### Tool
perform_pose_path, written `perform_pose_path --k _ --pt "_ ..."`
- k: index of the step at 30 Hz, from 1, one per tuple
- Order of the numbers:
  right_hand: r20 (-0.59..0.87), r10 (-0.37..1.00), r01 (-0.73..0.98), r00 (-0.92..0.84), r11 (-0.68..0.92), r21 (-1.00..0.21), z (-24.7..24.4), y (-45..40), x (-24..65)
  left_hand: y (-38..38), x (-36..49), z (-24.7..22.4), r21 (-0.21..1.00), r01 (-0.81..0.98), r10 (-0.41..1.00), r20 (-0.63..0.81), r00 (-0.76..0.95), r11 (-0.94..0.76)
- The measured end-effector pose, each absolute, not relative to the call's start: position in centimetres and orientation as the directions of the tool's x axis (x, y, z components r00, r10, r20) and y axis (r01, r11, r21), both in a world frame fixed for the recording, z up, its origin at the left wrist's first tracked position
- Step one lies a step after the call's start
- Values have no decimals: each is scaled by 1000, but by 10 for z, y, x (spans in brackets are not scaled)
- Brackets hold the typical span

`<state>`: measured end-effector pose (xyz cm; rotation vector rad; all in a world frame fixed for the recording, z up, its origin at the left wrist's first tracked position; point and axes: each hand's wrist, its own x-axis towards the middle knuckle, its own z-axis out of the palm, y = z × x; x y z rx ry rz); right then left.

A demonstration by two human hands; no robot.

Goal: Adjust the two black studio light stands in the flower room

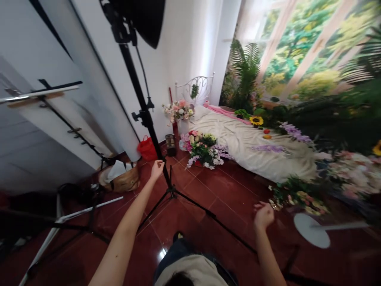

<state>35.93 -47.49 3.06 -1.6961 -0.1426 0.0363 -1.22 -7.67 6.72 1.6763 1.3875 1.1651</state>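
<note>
Gripping the black light stand (138, 89), left of centre; left hand (157, 169) is closing round its pole. Right hand (264, 215), lower right, is hovering above red floor (208, 190), fingers loosely curled, apparently empty. Bouquet (204, 149) is resting beside the bed (238, 139), centre frame.

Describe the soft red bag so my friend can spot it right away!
Look for the tall black metal light stand on the dark red tiled floor. Just left of it, by the white wall, sits the soft red bag. It is bright red, unlike the tan basket holding something white.
</note>
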Motion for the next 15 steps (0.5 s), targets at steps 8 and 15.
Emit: perform_pose_path --k 8,15 --pt "27 762 51 647 -8 -999 57 -254 220 -43 -36 82 857 363 929 361 85 -366" --pt "-144 930 76 339 -180 -981 53 -129 152 -40 -23 78 912 293 958 275 86 -288"
